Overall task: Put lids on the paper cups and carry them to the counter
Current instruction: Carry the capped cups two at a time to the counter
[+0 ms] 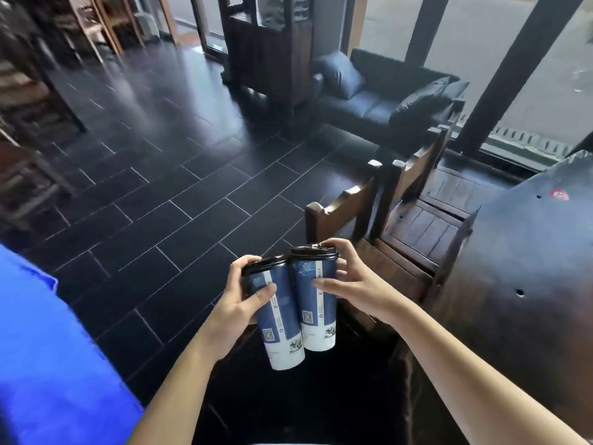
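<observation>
Hands (239, 303) (349, 284) gripping two lidded cups (282, 316)

I am standing in what looks like a café or tea house. Dark floor tiles (179, 200) stretch ahead, a black leather sofa (382, 97) with cushions sits by tall windows (475, 36), and heavy dark wooden chairs (401, 213) stand at a wooden bench (526, 252) to my right. The branded takeaway paper cups (298, 303) with black lids fit that.
</observation>
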{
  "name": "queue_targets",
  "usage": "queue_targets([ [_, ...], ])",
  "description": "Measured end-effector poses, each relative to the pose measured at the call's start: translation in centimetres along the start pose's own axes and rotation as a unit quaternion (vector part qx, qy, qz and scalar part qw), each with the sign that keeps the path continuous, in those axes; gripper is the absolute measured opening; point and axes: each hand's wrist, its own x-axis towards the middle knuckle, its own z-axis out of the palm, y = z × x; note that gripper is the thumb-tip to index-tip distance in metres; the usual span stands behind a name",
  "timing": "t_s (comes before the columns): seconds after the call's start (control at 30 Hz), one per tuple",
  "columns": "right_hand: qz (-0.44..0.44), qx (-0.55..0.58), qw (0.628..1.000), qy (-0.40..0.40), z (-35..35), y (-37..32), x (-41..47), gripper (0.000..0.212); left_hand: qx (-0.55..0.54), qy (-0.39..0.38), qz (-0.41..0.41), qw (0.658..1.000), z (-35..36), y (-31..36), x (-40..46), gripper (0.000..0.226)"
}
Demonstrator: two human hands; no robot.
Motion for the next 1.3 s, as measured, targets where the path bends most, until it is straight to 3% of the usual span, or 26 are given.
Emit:
queue_targets([
  [0.33, -0.004, -0.044, 0.989, -0.141, 7.8, -2.1, 10.6, 0.055, 0.038, 0.187, 0.020, 0.981, -9.1, 0.4, -1.6, 0.041],
  [0.6, -0.022, -0.092, 0.957, -0.274, 14.8, -4.8, 22.7, 0.057, 0.021, 0.377, 0.022, 0.926, -16.1, 1.5, 0.0, 0.045],
  [0.77, -0.025, -0.121, 0.916, -0.382, 19.9, -7.6, 30.7, 0.054, -0.002, 0.462, -0.015, 0.887, -20.4, 2.9, 0.4, 0.045],
  [0.97, -0.053, -0.170, 0.840, -0.512, 28.6, -9.7, 35.7, 0.053, -0.039, 0.581, -0.037, 0.812, -23.2, 2.4, -2.1, 0.049],
  [1.07, -0.061, -0.174, 0.800, -0.571, 34.7, -9.5, 36.4, 0.055, -0.063, 0.647, -0.025, 0.759, -24.4, 1.7, -4.8, 0.048],
  [1.3, -0.064, -0.206, 0.725, -0.654, 48.2, -9.2, 36.4, 0.058, -0.099, 0.729, -0.034, 0.677, -30.0, -1.5, -10.5, 0.042],
])
